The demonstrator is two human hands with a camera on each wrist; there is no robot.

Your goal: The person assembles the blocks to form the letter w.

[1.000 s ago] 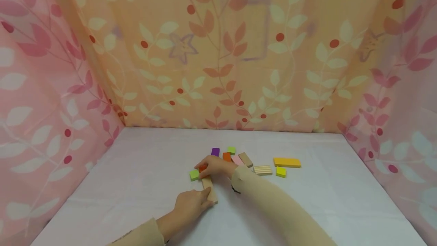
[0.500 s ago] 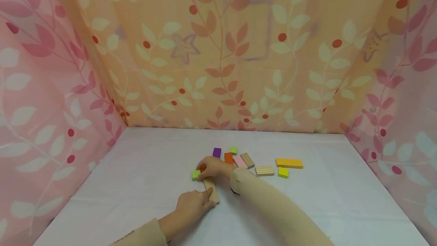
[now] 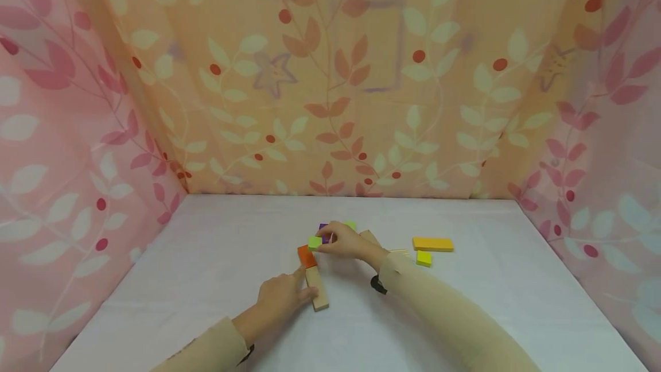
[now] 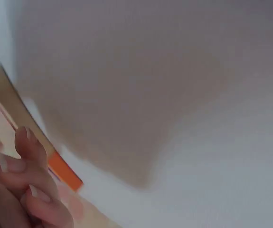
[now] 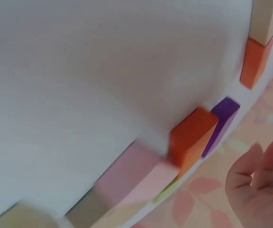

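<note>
My right hand [image 3: 347,241] pinches a small green block [image 3: 315,243] between thumb and fingertips, above the far end of an orange block [image 3: 307,256]; the green block is hidden in the right wrist view. The orange block lies end to end with a long plain wooden block [image 3: 317,290]. My left hand [image 3: 279,294] is at their left side, its index fingertip right at the joint and its thumb against the wooden block. In the left wrist view, the other fingers [image 4: 24,171] are loosely bent beside the two blocks.
Behind my right hand lie a purple block [image 5: 225,118], a red-orange block [image 5: 193,135], a pink block [image 5: 134,173] and another green block [image 3: 350,225]. To the right are wooden blocks, one ridged [image 3: 399,252], a long yellow-orange block [image 3: 432,244] and a yellow block [image 3: 424,258].
My right hand has let go of the orange block and lifted the green block from its left, moving right and away. My left index finger has slid from the wooden block's top to the joint.
</note>
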